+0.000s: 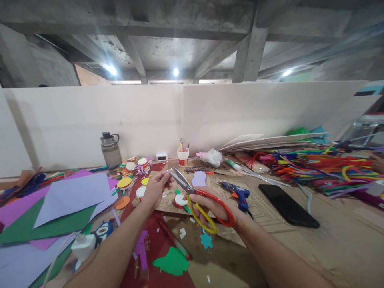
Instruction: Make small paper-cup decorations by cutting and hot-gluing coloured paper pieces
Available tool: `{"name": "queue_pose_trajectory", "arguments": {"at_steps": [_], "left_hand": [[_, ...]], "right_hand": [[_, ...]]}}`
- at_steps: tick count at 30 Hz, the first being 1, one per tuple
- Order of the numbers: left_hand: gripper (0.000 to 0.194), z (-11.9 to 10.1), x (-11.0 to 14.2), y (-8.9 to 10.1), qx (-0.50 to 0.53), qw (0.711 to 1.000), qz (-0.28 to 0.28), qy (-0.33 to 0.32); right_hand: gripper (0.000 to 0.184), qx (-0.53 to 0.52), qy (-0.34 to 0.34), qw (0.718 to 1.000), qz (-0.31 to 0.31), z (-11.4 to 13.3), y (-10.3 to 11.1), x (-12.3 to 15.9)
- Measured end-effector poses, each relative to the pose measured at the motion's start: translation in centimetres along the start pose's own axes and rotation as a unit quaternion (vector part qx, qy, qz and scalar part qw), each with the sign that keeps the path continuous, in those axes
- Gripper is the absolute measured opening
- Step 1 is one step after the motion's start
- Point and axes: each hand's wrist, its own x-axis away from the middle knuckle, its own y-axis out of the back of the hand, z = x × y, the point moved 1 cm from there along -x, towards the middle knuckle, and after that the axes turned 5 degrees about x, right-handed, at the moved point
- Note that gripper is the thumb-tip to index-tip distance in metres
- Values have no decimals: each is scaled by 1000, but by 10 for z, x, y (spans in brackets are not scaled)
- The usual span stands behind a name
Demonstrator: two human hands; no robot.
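My right hand [213, 207] is closed around the red and yellow handles of a pair of scissors [201, 199], held above the table with the blades slightly apart and pointing up and left. My left hand [156, 187] is raised beside the blade tips, fingers pinched together on something too small to make out. Below the hands lie round paper craft pieces [181, 200] on a brown cardboard sheet [168, 200], and small paper scraps [206, 241].
Coloured paper sheets [60, 208] cover the left. A grey water bottle [111, 151], a cup of pencils [183, 156], a blue glue gun [238, 194], a black phone [288, 206] and a heap of pipe cleaners [324, 168] lie around. A white partition [210, 116] stands behind.
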Motion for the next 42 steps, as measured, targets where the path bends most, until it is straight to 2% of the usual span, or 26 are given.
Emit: {"name": "queue_pose_trajectory", "arguments": {"at_steps": [12,20,28,42], "left_hand": [[32,1,-1,1,-11,1000,-2,0],[31,4,-1,4,-15,1000,6,-1],[30,4,-1,3,-8,1000,6,1],[34,2,0,1,-23,1000,5,5]], "right_hand": [[36,-12,-30,999,-8,5,-4,2],[40,-22,-39,999,11,1,-3,0],[46,10,-17,1000,13,-1,-3,-1],[37,-6,-2,1000,-9,5,-5,2]]}}
